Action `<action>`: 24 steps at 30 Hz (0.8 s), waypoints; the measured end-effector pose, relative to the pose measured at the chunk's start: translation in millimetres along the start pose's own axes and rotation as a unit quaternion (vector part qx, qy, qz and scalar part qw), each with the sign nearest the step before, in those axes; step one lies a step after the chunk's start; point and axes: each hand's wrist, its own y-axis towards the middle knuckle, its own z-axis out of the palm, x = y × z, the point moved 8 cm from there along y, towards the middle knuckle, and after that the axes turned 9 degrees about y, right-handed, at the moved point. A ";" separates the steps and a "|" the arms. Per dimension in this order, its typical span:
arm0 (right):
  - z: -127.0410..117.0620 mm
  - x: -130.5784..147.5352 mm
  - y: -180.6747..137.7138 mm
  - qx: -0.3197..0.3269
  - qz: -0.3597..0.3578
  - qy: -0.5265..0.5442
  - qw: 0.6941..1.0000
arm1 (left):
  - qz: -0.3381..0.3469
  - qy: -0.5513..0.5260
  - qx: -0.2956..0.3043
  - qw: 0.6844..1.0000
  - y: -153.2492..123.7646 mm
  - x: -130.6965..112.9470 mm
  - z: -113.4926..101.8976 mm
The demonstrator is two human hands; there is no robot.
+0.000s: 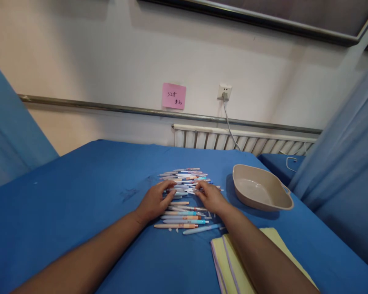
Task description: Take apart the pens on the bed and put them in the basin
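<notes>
Several pastel pens (184,196) lie spread in a loose row on the blue table cover (79,204). My left hand (155,201) rests palm down on the left side of the pens, fingers stretched toward the middle. My right hand (211,197) lies on the right side of the pile, fingers curled and pinching at a pen near the middle; what it grips is too small to make out. The fingertips of both hands nearly meet over the pile.
A beige shallow tray (282,200) stands empty to the right of the pens. Folded yellow cloths (230,265) lie under my right forearm. Blue curtains hang at both sides. A wall with a pink note (173,96), a socket and a radiator is behind.
</notes>
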 end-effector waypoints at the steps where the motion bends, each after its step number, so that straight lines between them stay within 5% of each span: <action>1: -0.8 -2.6 0.3 0.000 0.008 0.002 1.000 | -0.004 0.005 -0.006 1.000 0.5 1.6 -2.7; 8: -2.8 -8.4 1.2 -0.001 0.026 0.008 1.000 | -0.033 -0.003 -0.033 0.999 1.8 9.5 -14.0; 16: -4.3 -6.1 2.9 -0.010 -0.004 -0.006 1.000 | -0.032 -0.016 0.015 0.999 3.7 13.5 3.7; 24: 0.2 20.9 -2.4 0.033 -0.061 -0.038 0.997 | 0.006 0.035 -0.002 0.999 5.9 10.0 6.4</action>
